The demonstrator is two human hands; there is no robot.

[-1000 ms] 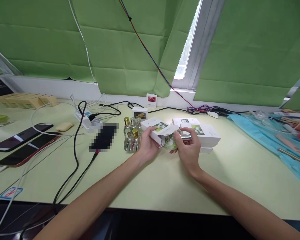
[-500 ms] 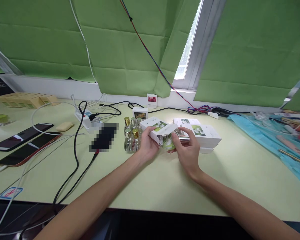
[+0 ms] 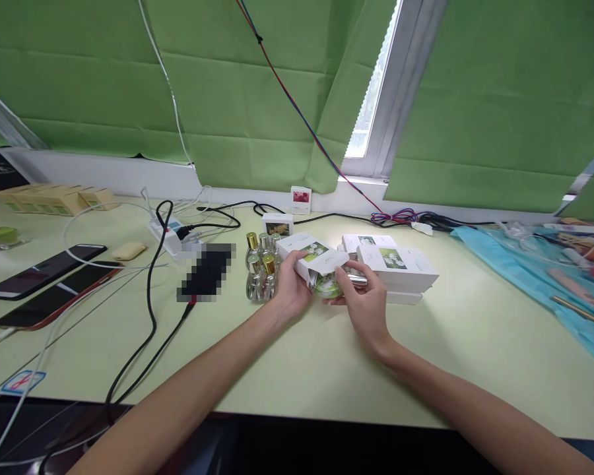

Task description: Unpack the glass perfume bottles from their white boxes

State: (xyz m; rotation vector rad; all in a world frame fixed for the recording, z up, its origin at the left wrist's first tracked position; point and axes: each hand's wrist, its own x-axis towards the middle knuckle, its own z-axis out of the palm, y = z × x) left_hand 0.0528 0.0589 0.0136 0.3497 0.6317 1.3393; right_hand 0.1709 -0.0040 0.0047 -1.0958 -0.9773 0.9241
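Observation:
My left hand (image 3: 295,289) is closed round a white box (image 3: 304,249) with a white-flower picture, its open end turned to the right. In my right hand (image 3: 365,290) is a glass perfume bottle (image 3: 330,287) with a silvery cap (image 3: 357,281); its base end sits at the mouth of the box, partly under the flap. Several small perfume bottles (image 3: 262,267) with gold and silver caps stand just left of my left hand. White boxes (image 3: 400,264) with flower pictures are stacked right of my right hand.
A black power cable (image 3: 151,290) crosses the table at left, near phones (image 3: 44,270) and a power strip (image 3: 171,237). Small white boxes (image 3: 278,223) stand behind the bottles. Yellow cartons (image 3: 49,198) are at far left; a blue plastic sheet (image 3: 519,264) with items lies at right.
My right hand has moved slightly left with the perfume bottle, bringing its base further into the open end of the box. The left hand stays almost still.

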